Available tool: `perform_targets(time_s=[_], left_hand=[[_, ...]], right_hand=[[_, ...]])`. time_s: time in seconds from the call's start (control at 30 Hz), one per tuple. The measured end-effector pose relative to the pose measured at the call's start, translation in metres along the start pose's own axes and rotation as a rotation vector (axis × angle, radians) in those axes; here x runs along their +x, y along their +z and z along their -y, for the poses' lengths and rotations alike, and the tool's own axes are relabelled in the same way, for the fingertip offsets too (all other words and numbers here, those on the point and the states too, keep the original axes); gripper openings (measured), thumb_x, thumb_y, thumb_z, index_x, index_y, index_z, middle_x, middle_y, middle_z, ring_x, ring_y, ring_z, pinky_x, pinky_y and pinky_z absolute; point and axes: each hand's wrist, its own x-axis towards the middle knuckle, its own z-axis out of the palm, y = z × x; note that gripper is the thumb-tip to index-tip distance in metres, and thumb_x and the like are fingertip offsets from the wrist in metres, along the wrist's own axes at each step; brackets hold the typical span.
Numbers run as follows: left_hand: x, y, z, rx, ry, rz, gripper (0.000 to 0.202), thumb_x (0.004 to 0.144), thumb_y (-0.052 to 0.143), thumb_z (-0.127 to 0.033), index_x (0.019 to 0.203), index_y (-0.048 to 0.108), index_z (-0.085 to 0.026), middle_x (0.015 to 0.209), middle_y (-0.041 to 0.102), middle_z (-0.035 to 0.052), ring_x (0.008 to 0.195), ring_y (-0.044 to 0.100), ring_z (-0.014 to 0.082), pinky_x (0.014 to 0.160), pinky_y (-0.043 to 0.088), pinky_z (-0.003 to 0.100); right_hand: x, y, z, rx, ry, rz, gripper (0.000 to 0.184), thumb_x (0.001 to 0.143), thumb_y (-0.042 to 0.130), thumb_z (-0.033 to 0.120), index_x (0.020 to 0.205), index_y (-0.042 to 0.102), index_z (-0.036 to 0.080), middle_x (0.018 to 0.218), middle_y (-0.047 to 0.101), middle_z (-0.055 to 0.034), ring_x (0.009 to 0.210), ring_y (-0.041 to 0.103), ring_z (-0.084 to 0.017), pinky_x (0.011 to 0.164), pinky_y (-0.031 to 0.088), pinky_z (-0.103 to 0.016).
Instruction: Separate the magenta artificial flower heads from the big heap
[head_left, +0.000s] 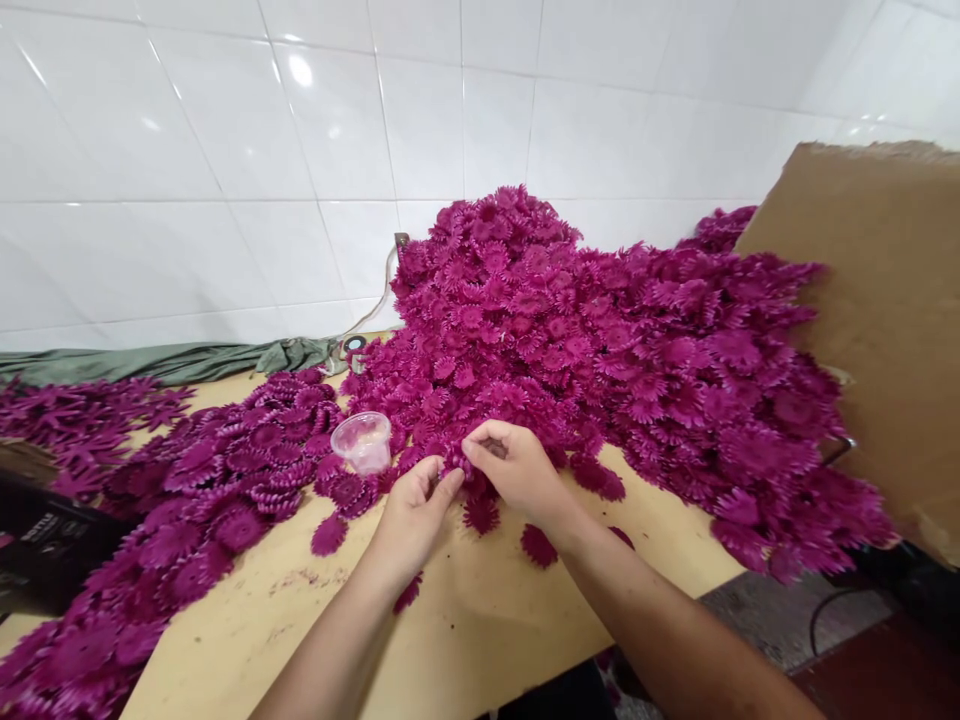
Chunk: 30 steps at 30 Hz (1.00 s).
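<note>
Your left hand point(417, 508) and right hand point(519, 474) pinch a magenta flower disc point(454, 461) between them, right of the clear plastic cup point(365, 446), at the large flower heap's point(517, 310) near edge, where a light, even hold likely leaves it uncreased.

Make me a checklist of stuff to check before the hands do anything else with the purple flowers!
1. Left hand and right hand close together at one flower: ok.
2. Firm grip on that flower: cannot tell, fingers hide much of it.
3. Clear cup near the left hand, open at the top: ok.
4. What's inside the cup: cannot tell, too blurry.
5. Big flower pile all on the table: not ok, its right side reaches past the edge.
</note>
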Motion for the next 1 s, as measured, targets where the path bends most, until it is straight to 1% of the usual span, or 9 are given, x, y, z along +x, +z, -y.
perform_targets(time_s=[0.23, 0.33, 0.43, 0.5, 0.57, 0.67, 0.77, 0.87, 1.0], left_hand=[[0.002, 0.008, -0.004, 0.040, 0.083, -0.083, 0.027, 0.068, 0.055, -0.041, 0.057, 0.042, -0.019, 0.057, 0.041, -0.0045, 0.057, 0.039, 0.0115, 0.057, 0.034, 0.024], [-0.005, 0.006, -0.008, 0.041, 0.085, -0.062, 0.029, 0.068, 0.055, -0.043, 0.056, 0.044, -0.019, 0.053, 0.040, -0.0047, 0.053, 0.037, 0.0108, 0.052, 0.032, 0.023], [-0.011, -0.003, -0.008, 0.028, 0.039, -0.051, 0.027, 0.067, 0.057, -0.044, 0.060, 0.050, -0.018, 0.056, 0.047, -0.0030, 0.055, 0.042, 0.0119, 0.054, 0.035, 0.024], [-0.010, -0.009, -0.007, -0.001, 0.022, -0.080, 0.028, 0.065, 0.059, -0.045, 0.062, 0.052, -0.018, 0.058, 0.051, -0.0019, 0.058, 0.046, 0.0131, 0.058, 0.038, 0.025], [-0.006, -0.010, -0.007, -0.031, 0.023, -0.072, 0.027, 0.064, 0.060, -0.043, 0.064, 0.054, -0.018, 0.061, 0.054, -0.0010, 0.062, 0.049, 0.0142, 0.063, 0.040, 0.026], [0.000, -0.007, -0.007, -0.043, 0.011, -0.028, 0.024, 0.065, 0.060, -0.041, 0.065, 0.054, -0.017, 0.062, 0.055, -0.0009, 0.064, 0.050, 0.0144, 0.064, 0.041, 0.026], [0.000, -0.003, -0.009, -0.019, -0.018, -0.031, 0.023, 0.065, 0.059, -0.038, 0.063, 0.053, -0.017, 0.059, 0.052, -0.0017, 0.061, 0.048, 0.0137, 0.061, 0.039, 0.025], [-0.002, 0.000, -0.010, 0.016, -0.030, -0.021, 0.021, 0.064, 0.059, -0.036, 0.060, 0.051, -0.017, 0.058, 0.051, -0.0018, 0.062, 0.046, 0.0139, 0.061, 0.038, 0.025], [-0.007, 0.001, -0.013, 0.063, 0.005, -0.024, 0.018, 0.065, 0.055, -0.035, 0.059, 0.052, -0.018, 0.056, 0.048, -0.0021, 0.059, 0.043, 0.0132, 0.060, 0.037, 0.025]], right_hand=[[0.035, -0.002, -0.013, 0.022, 0.037, -0.321, 0.014, 0.068, 0.052, 0.027, 0.059, 0.049, 0.017, 0.047, 0.046, 0.0051, 0.045, 0.043, -0.009, 0.048, 0.038, -0.022], [0.058, -0.028, -0.018, 0.001, 0.103, -0.591, 0.012, 0.075, 0.043, 0.026, 0.069, 0.049, 0.018, 0.047, 0.045, 0.0051, 0.044, 0.047, -0.011, 0.049, 0.041, -0.024], [0.067, -0.056, -0.021, -0.011, 0.098, -0.664, 0.006, 0.073, 0.044, 0.019, 0.076, 0.049, 0.017, 0.063, 0.050, 0.0015, 0.054, 0.053, -0.012, 0.056, 0.045, -0.027], [0.059, -0.062, -0.017, -0.095, 0.013, -0.622, 0.018, 0.064, 0.054, 0.013, 0.081, 0.053, 0.017, 0.084, 0.054, -0.0045, 0.073, 0.057, -0.015, 0.069, 0.047, -0.032], [0.042, -0.053, -0.009, -0.250, -0.139, -0.520, 0.026, 0.059, 0.060, 0.011, 0.085, 0.059, 0.018, 0.103, 0.053, -0.0089, 0.094, 0.054, -0.020, 0.085, 0.042, -0.037], [0.014, -0.026, 0.006, -0.360, -0.277, -0.188, 0.009, 0.070, 0.058, 0.019, 0.078, 0.063, 0.019, 0.094, 0.059, -0.0068, 0.096, 0.053, -0.019, 0.090, 0.039, -0.038], [-0.004, -0.003, 0.015, -0.267, -0.164, 0.068, 0.005, 0.072, 0.058, 0.021, 0.074, 0.061, 0.019, 0.077, 0.060, -0.0017, 0.073, 0.056, -0.013, 0.071, 0.046, -0.029], [-0.007, 0.006, 0.014, -0.147, -0.060, 0.109, 0.004, 0.067, 0.058, 0.013, 0.069, 0.057, 0.017, 0.068, 0.056, 0.0015, 0.063, 0.052, -0.010, 0.061, 0.043, -0.024], [0.003, -0.001, 0.007, 0.027, 0.049, 0.122, 0.006, 0.067, 0.054, 0.013, 0.061, 0.054, 0.016, 0.056, 0.051, 0.0042, 0.053, 0.047, -0.009, 0.054, 0.040, -0.023]])
